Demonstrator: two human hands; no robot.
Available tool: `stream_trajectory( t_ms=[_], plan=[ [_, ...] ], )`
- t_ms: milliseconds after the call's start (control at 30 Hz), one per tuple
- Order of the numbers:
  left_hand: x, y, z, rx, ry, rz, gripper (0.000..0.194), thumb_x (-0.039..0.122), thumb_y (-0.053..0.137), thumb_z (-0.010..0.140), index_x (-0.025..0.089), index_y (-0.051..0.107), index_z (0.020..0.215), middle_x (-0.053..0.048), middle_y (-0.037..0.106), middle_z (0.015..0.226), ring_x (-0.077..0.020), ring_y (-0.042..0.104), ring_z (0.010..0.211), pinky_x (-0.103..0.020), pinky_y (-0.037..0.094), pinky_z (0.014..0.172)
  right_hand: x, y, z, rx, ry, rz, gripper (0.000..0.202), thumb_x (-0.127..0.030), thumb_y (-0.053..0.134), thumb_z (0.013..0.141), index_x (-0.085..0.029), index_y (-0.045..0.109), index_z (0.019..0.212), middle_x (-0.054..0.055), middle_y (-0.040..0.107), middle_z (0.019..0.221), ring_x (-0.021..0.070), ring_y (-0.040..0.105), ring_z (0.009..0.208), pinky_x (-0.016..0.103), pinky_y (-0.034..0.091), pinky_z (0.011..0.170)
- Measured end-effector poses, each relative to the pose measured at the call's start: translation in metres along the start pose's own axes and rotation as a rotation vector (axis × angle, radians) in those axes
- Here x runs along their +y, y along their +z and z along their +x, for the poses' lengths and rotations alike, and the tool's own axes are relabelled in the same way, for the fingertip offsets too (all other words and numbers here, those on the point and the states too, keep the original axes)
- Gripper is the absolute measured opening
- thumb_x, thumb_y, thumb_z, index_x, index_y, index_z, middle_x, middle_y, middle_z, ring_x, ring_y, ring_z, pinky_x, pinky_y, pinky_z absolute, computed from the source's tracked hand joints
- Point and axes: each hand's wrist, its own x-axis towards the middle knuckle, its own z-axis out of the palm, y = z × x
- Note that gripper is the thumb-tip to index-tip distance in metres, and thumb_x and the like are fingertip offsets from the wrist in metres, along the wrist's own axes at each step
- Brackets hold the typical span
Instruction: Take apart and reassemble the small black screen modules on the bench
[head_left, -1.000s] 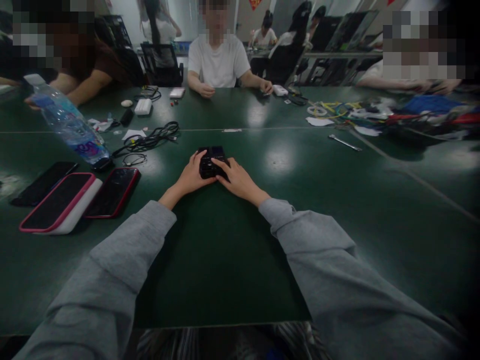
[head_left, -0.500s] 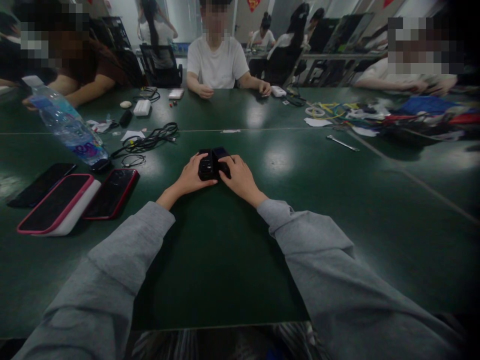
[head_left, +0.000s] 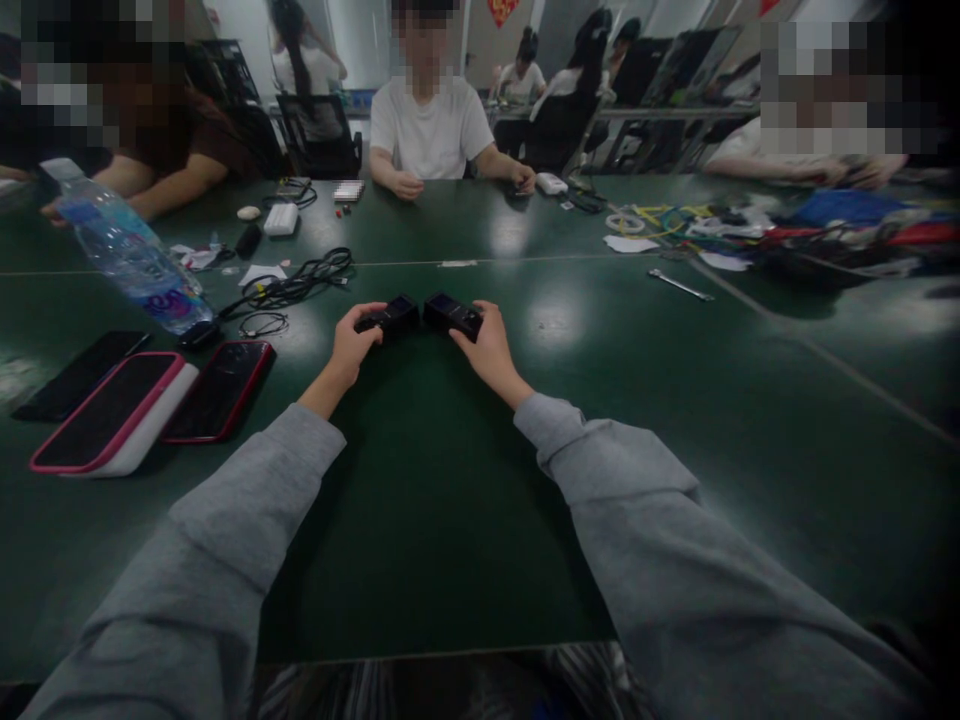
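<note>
table (head_left: 675,400): 1, big dark green top, glossy, light glare in spots; seam line runs across it beyond the hands
mat (head_left: 442,520): 1, darker green sheet on the table between the person's two grey sleeves
people across: 1 in a white shirt (head_left: 431,125) seated opposite, hands on the table; 1 in a dark shirt (head_left: 187,140) far left; more at desks behind, count unclear
room: office-like, black chairs, white wall, dim
water bottle (head_left: 124,250): 1, clear plastic, blue label, leaning at the left
phones: 3 at left, flat, screens dark. 1 thick pink-edged one (head_left: 105,410), 1 red-edged one (head_left: 221,385) just beside it, 1 black one (head_left: 79,360) behind
cables (head_left: 296,280): 1 black tangle near the bottle, plus a small coil beside it
clutter pile (head_left: 825,235): far right, coloured wires and bits, cannot count
wrench (head_left: 681,285): 1, silver, lying alone right of centre
left hand (head_left: 352,345): grasping left black piece (head_left: 390,315) by its near end, fingers wrapped
right hand (head_left: 487,345): grasping right black piece (head_left: 452,313) same way
black pieces: 2, small boxy, just above the mat's far edge, inner ends near each other with a small gap, angled like a shallow V
</note>
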Motion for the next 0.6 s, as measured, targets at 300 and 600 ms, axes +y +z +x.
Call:
stream_trajectory(
  t_ms=[300, 600],
  plan=[
    [-0.006, -0.022, 0.013, -0.147, -0.118, -0.195, 0.055, 0.012, 0.055, 0.050, 0.022, 0.066, 0.104, -0.002, 0.066, 0.102, -0.0208, 0.060, 0.093, -0.035, 0.054, 0.080, 0.028, -0.017, 0.022, -0.238, 0.004, 0.258, 0.049, -0.033, 0.073, 0.078, -0.022, 0.051, 0.120, 0.009, 0.061, 0.118, 0.0276, 0.059, 0.110, 0.049, 0.045, 0.099],
    [-0.004, -0.044, 0.015, -0.345, -0.193, -0.262, 0.058, 0.010, 0.057, 0.051, 0.026, 0.066, 0.106, -0.003, 0.066, 0.115, -0.0234, 0.062, 0.104, -0.038, 0.057, 0.084, 0.036, -0.043, 0.033, -0.505, 0.026, 0.475, 0.057, -0.035, 0.076, 0.074, -0.022, 0.055, 0.125, 0.009, 0.058, 0.126, 0.0270, 0.057, 0.117, 0.051, 0.042, 0.105]
  ],
)
